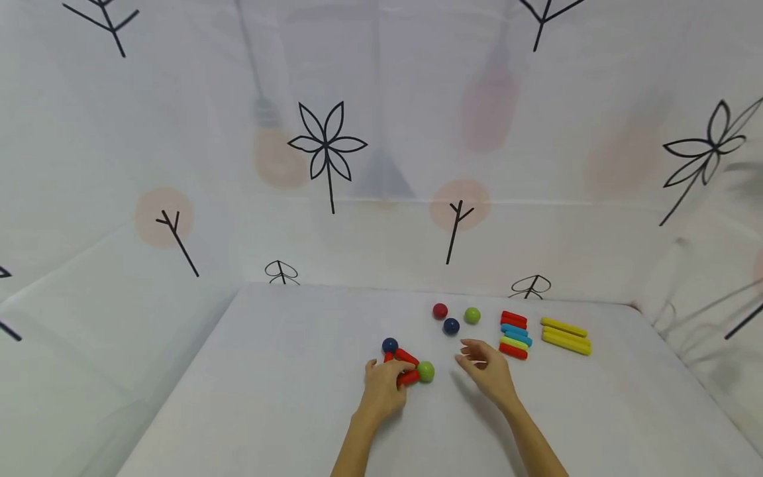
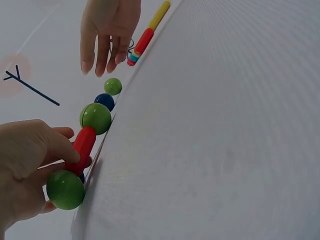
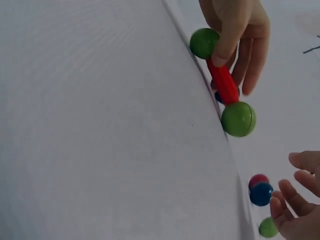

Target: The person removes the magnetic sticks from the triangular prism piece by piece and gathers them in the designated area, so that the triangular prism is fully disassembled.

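My left hand (image 1: 381, 391) grips a red rod (image 2: 84, 146) of a small triangle frame lying on the table. That rod joins a green ball (image 1: 426, 371) at the right corner to another green ball (image 2: 65, 190), which the hand hides in the head view. A dark blue ball (image 1: 390, 345) forms the far corner, linked by a second red rod (image 1: 407, 357) to the right green ball. Part of a third red rod (image 1: 389, 356) shows beside the fingers. To the right, my right hand (image 1: 491, 377) hovers with loosely bent fingers, holding nothing.
Beyond the hands lie a red ball (image 1: 440, 311), a loose blue ball (image 1: 451, 326) and a loose green ball (image 1: 472, 315). Short red, blue and yellow-green rods (image 1: 515, 336) are lined up right of them, then long yellow rods (image 1: 565, 336). A patterned white cloth (image 1: 381, 245) hangs behind.
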Demonstrator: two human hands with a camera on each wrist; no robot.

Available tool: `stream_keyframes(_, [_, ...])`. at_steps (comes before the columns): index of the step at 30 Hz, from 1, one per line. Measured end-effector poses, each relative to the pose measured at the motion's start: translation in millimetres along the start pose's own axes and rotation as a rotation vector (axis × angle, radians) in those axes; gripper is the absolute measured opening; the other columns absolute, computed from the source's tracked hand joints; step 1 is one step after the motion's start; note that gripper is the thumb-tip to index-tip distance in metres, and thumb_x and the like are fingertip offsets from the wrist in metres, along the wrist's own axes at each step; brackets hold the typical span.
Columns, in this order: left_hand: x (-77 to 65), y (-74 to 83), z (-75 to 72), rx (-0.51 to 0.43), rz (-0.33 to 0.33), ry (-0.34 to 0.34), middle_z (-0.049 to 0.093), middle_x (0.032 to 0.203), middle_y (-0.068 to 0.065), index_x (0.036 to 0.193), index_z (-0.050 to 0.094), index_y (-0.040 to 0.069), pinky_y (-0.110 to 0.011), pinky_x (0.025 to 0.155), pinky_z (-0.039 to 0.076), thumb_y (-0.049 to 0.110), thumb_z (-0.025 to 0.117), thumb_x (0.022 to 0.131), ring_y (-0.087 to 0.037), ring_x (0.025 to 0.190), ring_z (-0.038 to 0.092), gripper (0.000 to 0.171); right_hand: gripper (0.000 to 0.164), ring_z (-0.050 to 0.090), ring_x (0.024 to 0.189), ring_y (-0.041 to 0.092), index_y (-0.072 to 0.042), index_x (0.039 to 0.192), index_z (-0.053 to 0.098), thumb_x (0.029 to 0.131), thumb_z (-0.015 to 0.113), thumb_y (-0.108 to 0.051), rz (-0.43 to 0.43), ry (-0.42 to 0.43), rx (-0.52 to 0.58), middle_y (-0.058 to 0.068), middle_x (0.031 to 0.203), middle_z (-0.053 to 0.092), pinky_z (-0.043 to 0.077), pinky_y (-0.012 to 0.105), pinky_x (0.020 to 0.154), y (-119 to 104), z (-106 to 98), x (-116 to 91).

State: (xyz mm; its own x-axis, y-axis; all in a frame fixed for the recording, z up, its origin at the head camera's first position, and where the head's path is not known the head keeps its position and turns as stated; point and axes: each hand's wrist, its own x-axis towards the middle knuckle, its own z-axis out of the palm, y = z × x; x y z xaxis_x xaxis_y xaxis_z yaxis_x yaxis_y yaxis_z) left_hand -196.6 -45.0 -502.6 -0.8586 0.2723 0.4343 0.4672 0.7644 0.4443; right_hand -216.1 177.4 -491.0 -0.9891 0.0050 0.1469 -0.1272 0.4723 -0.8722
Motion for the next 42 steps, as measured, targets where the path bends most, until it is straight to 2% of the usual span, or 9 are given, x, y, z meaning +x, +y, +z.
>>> stream_keyframes(6, [-0.3,1.2,-0.8,0.016,-0.011,-0.013,0.071,0.093,0.001,0.092,0.074,0.014,-0.066,0.091,0.032,-0.011,0.062,0.068,-0.016,0.095,0.064,0.037,0.037,0.062,0.088,0.021,0.001,0.116,0.062,0.086,0.068,-0.019,-0.008,-0.091,-0.067,0.009,0.098,0.067,0.052,0.025,0.075,-2,21,1])
stream_keyframes(13, [1.2,0.6,0.4,0.029,0.000,-0.012,0.071,0.085,0.006,0.084,0.076,0.017,-0.065,0.089,0.035,-0.012,0.062,0.067,-0.013,0.090,0.063,0.037,0.035,0.063,0.079,0.020,0.005,0.112,0.061,0.085,0.068,-0.016,-0.013,-0.190,-0.035,0.010,0.090,0.069,0.053,0.024,0.067,-10,38,-2])
stream_keyframes(20, [0.1,0.9,0.2,-0.052,-0.003,-0.018,0.070,0.082,0.009,0.081,0.077,0.017,-0.061,0.088,0.035,-0.014,0.060,0.067,-0.013,0.089,0.062,0.038,0.042,0.063,0.075,0.018,0.005,0.111,0.061,0.081,0.074,-0.021,0.035,-0.195,-0.031,0.010,0.086,0.070,0.054,0.027,0.064,-15,50,-4])
stream_keyframes(23, [-1.1,-0.4,1.9,-0.064,0.004,0.018,0.069,0.082,0.008,0.082,0.077,0.016,-0.058,0.087,0.036,-0.014,0.061,0.068,-0.013,0.088,0.061,0.037,0.040,0.062,0.071,0.017,0.006,0.109,0.060,0.080,0.074,-0.019,0.078,-0.177,-0.024,0.008,0.080,0.069,0.053,0.027,0.063,-16,50,-4])
stream_keyframes(28, [-2.2,-4.1,6.6,-0.057,0.015,0.146,0.069,0.085,0.002,0.085,0.075,0.013,-0.046,0.082,0.040,-0.011,0.068,0.066,-0.016,0.089,0.060,0.032,0.037,0.059,0.065,0.015,0.008,0.106,0.061,0.079,0.074,-0.014,0.138,-0.158,-0.024,0.007,0.075,0.067,0.052,0.027,0.060,-19,49,-4])
stream_keyframes(32, [-2.5,-8.0,9.8,-0.046,0.024,0.230,0.071,0.088,-0.002,0.087,0.075,0.010,-0.043,0.078,0.044,-0.011,0.070,0.064,-0.021,0.095,0.062,0.032,0.036,0.056,0.064,0.015,0.009,0.105,0.062,0.079,0.073,-0.012,0.179,-0.160,-0.017,0.007,0.074,0.064,0.051,0.027,0.058,-20,47,-3])
stream_keyframes(37, [-1.7,-9.4,12.0,-0.101,0.037,0.280,0.072,0.086,-0.006,0.087,0.074,0.004,-0.046,0.079,0.050,-0.014,0.068,0.063,-0.029,0.099,0.064,0.031,0.033,0.055,0.068,0.016,0.008,0.108,0.063,0.082,0.070,-0.012,0.202,-0.185,0.012,0.006,0.077,0.064,0.050,0.027,0.063,-18,45,-1])
stream_keyframes(42, [-1.0,-5.0,14.4,-0.134,0.018,0.290,0.072,0.085,-0.008,0.087,0.073,0.001,-0.048,0.083,0.050,-0.008,0.070,0.067,-0.035,0.101,0.063,0.022,0.033,0.054,0.071,0.016,0.007,0.111,0.062,0.084,0.065,-0.012,0.209,-0.225,0.025,0.006,0.081,0.063,0.049,0.027,0.064,-14,44,0])
